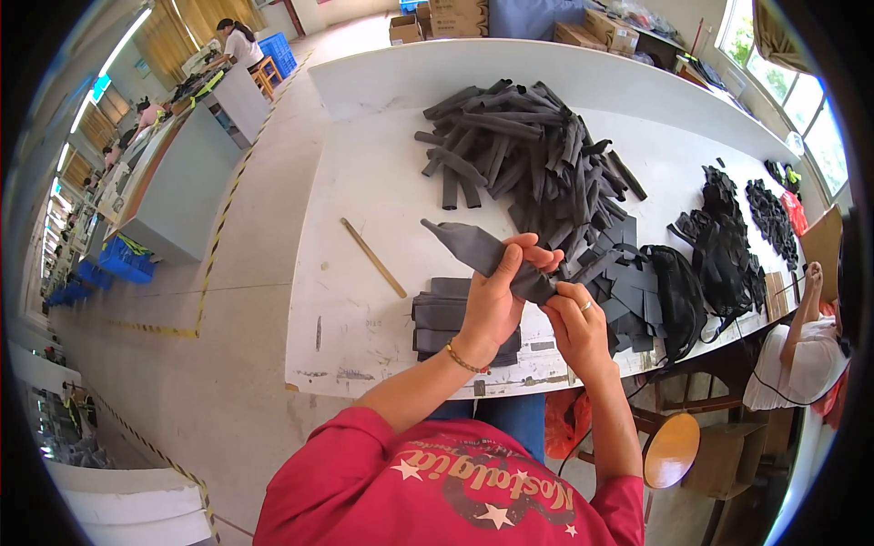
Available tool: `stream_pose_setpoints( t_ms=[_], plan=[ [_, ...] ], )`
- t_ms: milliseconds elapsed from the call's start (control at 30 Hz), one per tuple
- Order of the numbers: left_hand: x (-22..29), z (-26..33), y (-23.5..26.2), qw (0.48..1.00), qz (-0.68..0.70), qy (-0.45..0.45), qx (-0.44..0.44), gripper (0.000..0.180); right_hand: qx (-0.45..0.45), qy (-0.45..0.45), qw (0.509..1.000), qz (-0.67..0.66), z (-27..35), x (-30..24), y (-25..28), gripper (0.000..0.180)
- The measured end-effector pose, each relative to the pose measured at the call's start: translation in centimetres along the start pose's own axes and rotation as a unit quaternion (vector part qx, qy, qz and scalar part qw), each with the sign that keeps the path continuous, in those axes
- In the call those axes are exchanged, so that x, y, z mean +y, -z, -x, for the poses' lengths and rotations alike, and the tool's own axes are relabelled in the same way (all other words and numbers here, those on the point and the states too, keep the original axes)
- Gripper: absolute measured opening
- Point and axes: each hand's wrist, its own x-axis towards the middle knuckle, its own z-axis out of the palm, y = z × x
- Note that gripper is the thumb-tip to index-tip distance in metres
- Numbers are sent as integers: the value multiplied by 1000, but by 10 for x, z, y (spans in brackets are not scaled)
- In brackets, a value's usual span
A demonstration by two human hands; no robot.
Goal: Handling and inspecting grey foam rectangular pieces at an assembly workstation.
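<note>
A dark grey fabric tube (466,246) is held above the near part of the white table (364,191), its pointed end toward the far left. My left hand (494,305) is closed around its middle, thumb on top. At the near right end, my right hand (579,329) pinches the cloth between thumb and fingers. Under my left wrist lies a stack of flat grey fabric pieces (440,316), partly covered by the arm. Beyond my hands is a big heap of similar grey tubes (533,136). Flat grey pieces (635,296) lie scattered to the right of my right hand.
A thin wooden strip (373,257) lies on the table's left part. Black bags (678,305) and dark cloth piles (760,218) stand on the right. A seated person (801,359) is at the right edge. A low white wall (546,68) borders the far side.
</note>
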Motion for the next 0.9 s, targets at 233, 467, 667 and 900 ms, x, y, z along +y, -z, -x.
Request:
stream_pose_setpoints(
  t_ms=[233,467,667,900],
  plan=[
    [-14,11,5,1000,15,-12,-12,28,16,21,999,-42,0,1,-12,23],
    [-14,13,4,1000,15,-8,9,27,14,27,999,-41,-4,1,-18,18],
    [-18,13,12,1000,24,0,6,27,16,24,999,-41,-3,2,-25,17],
    [-10,0,16,998,-4,47,35,40,142,-259,921,-253,-5,-17,-51,17]
  ],
)
